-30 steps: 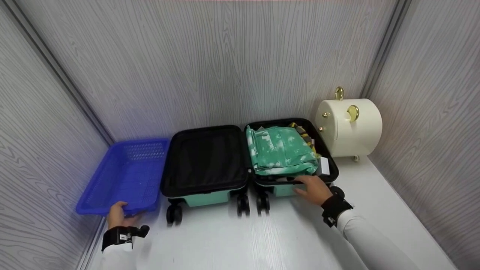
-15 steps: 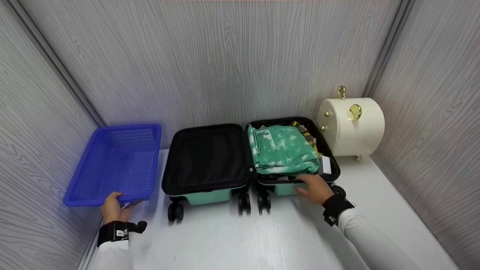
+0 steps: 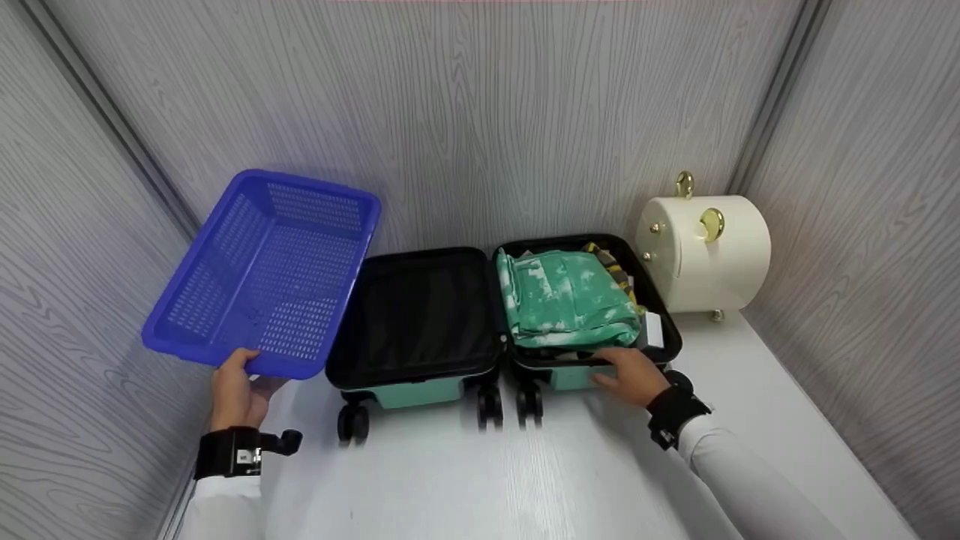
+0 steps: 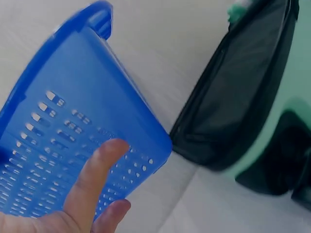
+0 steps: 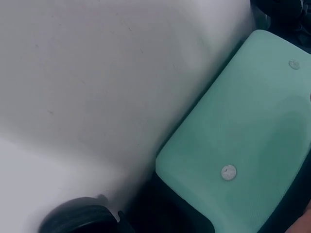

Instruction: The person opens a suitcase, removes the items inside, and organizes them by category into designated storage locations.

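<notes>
My left hand (image 3: 236, 394) grips the near rim of a blue plastic basket (image 3: 199, 270), thumb over the rim and fingers against the perforated outer wall. The basket is raised and tilted, its bare inside facing me, and its right side overlaps the suitcase. In the left wrist view, fingers lie along the holes of the basket (image 4: 63, 116). A mint-green suitcase (image 3: 427, 395) lies opened flat. My right hand (image 3: 634, 379) holds the near rim of its right half, fingers over the edge, thumb at the green side. The right wrist view shows the suitcase shell (image 5: 238, 131).
Folded green-and-white clothing (image 3: 570, 296), a yellow-and-grey patterned cloth (image 3: 611, 270) and a small white box (image 3: 652, 330) fill the suitcase's right half. Its left half has a black lining (image 3: 420, 322). Close on the right stands a cream drum-shaped case (image 3: 716, 255) with gold fittings. Grey panels surround the table.
The left hand has shifted the basket slightly left, then lifted it up and to the right while tilting it. The right hand has stayed at the suitcase rim.
</notes>
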